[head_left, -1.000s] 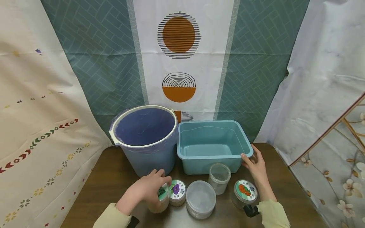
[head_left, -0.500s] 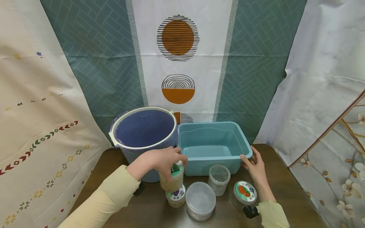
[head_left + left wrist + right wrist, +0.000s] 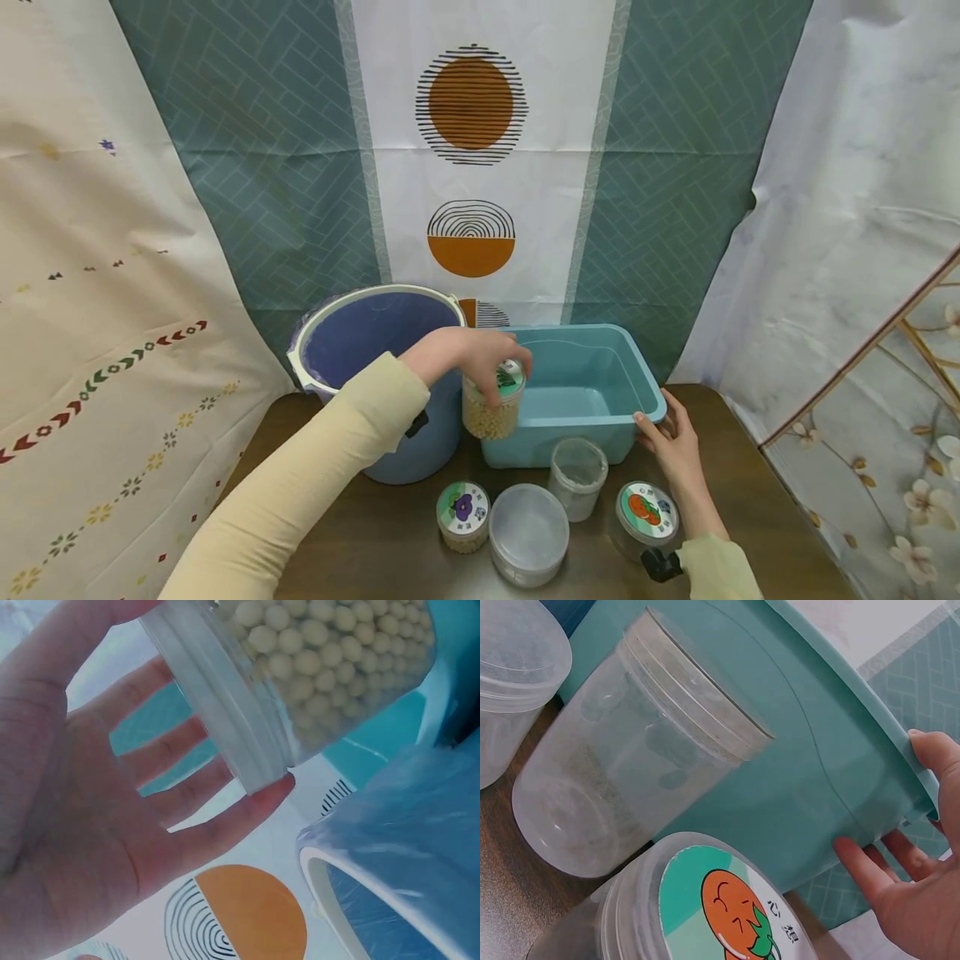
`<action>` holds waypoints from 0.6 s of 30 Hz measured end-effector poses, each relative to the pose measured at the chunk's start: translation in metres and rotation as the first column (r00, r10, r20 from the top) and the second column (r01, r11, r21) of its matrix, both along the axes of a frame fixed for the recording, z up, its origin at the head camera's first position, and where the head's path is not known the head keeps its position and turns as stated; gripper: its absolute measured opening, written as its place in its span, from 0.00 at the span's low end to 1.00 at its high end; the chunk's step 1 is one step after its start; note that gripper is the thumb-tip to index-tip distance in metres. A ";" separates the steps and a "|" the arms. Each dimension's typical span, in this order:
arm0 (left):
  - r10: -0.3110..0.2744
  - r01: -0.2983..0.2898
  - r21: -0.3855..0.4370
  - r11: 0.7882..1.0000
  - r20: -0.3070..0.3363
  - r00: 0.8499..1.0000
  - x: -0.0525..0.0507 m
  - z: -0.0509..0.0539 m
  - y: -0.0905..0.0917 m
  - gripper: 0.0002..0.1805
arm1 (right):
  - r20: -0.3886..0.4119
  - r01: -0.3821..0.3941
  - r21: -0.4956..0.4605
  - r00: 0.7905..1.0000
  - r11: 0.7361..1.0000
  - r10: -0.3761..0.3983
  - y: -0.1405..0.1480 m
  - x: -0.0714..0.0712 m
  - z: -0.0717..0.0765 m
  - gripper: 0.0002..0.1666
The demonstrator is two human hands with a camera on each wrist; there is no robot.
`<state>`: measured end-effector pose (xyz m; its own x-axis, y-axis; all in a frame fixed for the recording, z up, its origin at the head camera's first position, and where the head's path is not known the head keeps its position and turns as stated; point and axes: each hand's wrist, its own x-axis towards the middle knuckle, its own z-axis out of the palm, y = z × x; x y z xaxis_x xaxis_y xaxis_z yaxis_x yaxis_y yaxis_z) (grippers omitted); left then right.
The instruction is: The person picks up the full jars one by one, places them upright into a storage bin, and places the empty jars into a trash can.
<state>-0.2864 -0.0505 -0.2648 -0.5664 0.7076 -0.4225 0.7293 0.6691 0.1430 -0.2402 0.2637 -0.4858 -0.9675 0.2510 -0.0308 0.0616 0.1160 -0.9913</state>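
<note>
My left hand (image 3: 486, 354) grips a clear jar (image 3: 491, 415) by its lid from above. Pale round beads or beans (image 3: 337, 652) fill that jar, and a green label covers the lid. It hangs in the air at the front left of a teal plastic basin (image 3: 573, 433), beside the blue bucket (image 3: 408, 458). At the basin's front right corner, my right hand (image 3: 675, 437) holds the rim, thumb on top and fingers against the outside wall, as the right wrist view (image 3: 915, 870) also shows.
On the table in front stand a jar with a purple flower label (image 3: 463, 512), a frosted-lid container (image 3: 528, 533), a clear jar (image 3: 577, 475) touching or close to the basin, and a jar with an orange fruit label (image 3: 647, 512). A patterned cloth (image 3: 300, 208) hangs behind.
My left hand has lifted the bead-filled jar from beside the flower-label jar and carried it up and to the right, toward the basin. My right hand has stayed at the basin's corner.
</note>
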 end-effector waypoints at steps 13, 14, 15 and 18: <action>0.112 -0.113 0.069 0.991 0.009 0.994 -0.061 -0.004 0.027 0.32 | -0.019 0.005 -0.025 1.000 1.000 -0.005 0.000 0.000 -0.001 0.47; 0.121 -0.122 0.076 0.990 0.014 0.993 -0.065 -0.005 0.029 0.32 | -0.020 0.007 -0.025 1.000 1.000 -0.007 0.000 -0.001 -0.001 0.47; 0.128 -0.129 0.083 0.988 0.019 0.992 -0.069 -0.007 0.030 0.32 | -0.020 0.008 -0.026 1.000 1.000 -0.008 0.000 -0.001 -0.002 0.47; 0.154 -0.157 0.093 0.983 0.039 0.987 -0.081 -0.013 0.032 0.32 | -0.020 0.009 -0.022 1.000 1.000 -0.010 0.000 -0.001 -0.003 0.47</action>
<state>-0.3670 -0.0186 -0.2782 -0.6601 0.6499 -0.3766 0.6117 0.7561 0.2327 -0.2413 0.2638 -0.4884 -0.9656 0.2597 -0.0169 0.0425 0.0935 -0.9947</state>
